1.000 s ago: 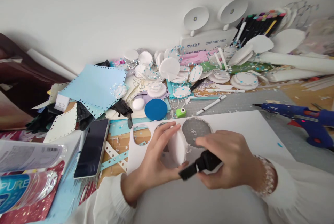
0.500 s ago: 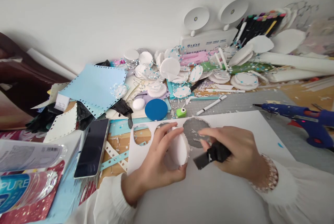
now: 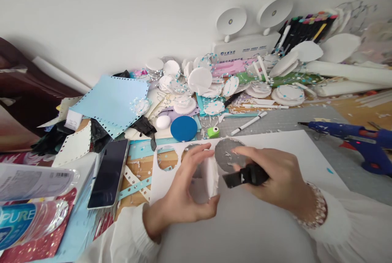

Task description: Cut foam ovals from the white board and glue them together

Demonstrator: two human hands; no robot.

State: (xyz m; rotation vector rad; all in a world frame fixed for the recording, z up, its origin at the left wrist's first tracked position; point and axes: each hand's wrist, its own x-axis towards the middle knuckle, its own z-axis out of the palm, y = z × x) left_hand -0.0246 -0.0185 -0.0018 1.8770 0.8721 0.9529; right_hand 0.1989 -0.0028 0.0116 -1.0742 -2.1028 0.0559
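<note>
two bare hands work over a white foam sheet with round holes. left hand pinches a white foam disc upright on edge; right hand is closed around a black cutter, its tip just beside the disc. a blue glue gun lies well apart at right.

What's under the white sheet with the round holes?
Through its holes: grey cutting mat at right, wooden tabletop and blue strips at left. Whatever lies beneath the uncut sheet is hidden.

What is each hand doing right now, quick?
Left hand: closed around a white foam disc, held on edge over the white sheet.
Right hand: closed on a black tool, its tip near the disc.
</note>
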